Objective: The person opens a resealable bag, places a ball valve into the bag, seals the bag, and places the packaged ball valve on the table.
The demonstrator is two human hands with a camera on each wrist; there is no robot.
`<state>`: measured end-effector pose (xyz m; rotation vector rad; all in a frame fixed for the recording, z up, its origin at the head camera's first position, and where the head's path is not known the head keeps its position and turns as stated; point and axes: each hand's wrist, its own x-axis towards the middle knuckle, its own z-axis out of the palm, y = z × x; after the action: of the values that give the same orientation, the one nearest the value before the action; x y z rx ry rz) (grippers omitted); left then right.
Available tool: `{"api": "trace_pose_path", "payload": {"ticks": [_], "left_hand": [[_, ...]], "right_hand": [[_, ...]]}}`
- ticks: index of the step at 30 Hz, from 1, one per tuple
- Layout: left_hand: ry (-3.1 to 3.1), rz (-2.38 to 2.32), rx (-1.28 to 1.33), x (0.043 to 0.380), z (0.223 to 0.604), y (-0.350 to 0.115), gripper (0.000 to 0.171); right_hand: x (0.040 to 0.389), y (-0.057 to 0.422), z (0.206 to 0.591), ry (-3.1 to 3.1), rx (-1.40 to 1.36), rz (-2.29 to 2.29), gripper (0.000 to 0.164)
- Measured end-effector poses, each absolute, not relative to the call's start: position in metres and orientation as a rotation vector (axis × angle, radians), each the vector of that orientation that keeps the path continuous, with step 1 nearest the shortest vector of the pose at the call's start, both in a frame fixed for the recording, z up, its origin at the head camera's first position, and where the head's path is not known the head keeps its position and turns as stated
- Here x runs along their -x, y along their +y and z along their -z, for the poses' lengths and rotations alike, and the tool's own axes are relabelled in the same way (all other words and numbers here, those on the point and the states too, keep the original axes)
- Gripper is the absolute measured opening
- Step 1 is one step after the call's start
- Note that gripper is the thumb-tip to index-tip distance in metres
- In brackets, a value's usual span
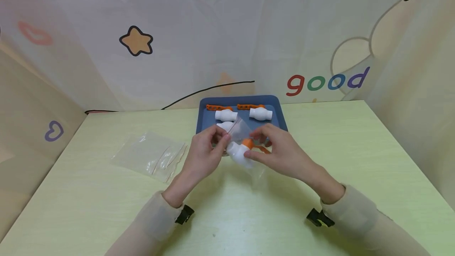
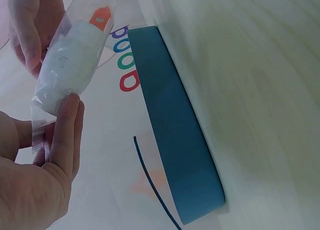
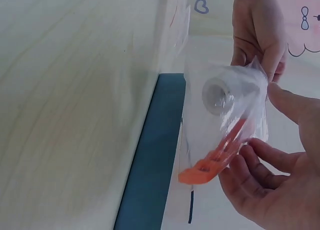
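A white plastic ball valve (image 1: 237,154) with an orange handle (image 3: 215,162) is inside a clear zip bag (image 1: 239,129), held up above the table's middle. My left hand (image 1: 206,151) pinches the bag near its zip strip, thumb against fingers. On the other side my right hand (image 1: 284,151) grips the bagged valve between thumb and fingers, close to the handle. From the left wrist view, the white body fills much of the bag; the right wrist view shows the valve's round open end through the plastic.
Behind the hands a blue tray (image 1: 202,121) carries white ball valves (image 1: 261,113) with orange handles, one partly hidden by my left hand. Flat clear zip bags (image 1: 151,155) lie on the table (image 1: 89,192) at left. A printed curtain (image 1: 213,31) hangs behind the table.
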<state>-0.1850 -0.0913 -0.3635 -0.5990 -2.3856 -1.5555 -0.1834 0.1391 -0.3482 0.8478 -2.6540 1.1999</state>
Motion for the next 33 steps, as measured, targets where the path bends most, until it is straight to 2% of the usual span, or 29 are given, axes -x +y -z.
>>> {"api": "trace_pose_path", "payload": {"ticks": [6,17,33], "left_hand": [[-2.384,1.495,0.593,0.185,0.364,-0.091,0.005],[-2.342,1.53,0.627,0.185,0.367,-0.088,0.004],[-2.326,1.662,0.659,0.182,0.366,-0.081,0.006]], "right_hand": [[0.179,0.134,0.348,-2.741,-0.812,-1.143,0.063],[0.175,0.125,0.355,-2.753,-0.807,-0.854,0.085],[0.175,0.123,0.353,-2.701,-0.791,-0.731,0.073]]}}
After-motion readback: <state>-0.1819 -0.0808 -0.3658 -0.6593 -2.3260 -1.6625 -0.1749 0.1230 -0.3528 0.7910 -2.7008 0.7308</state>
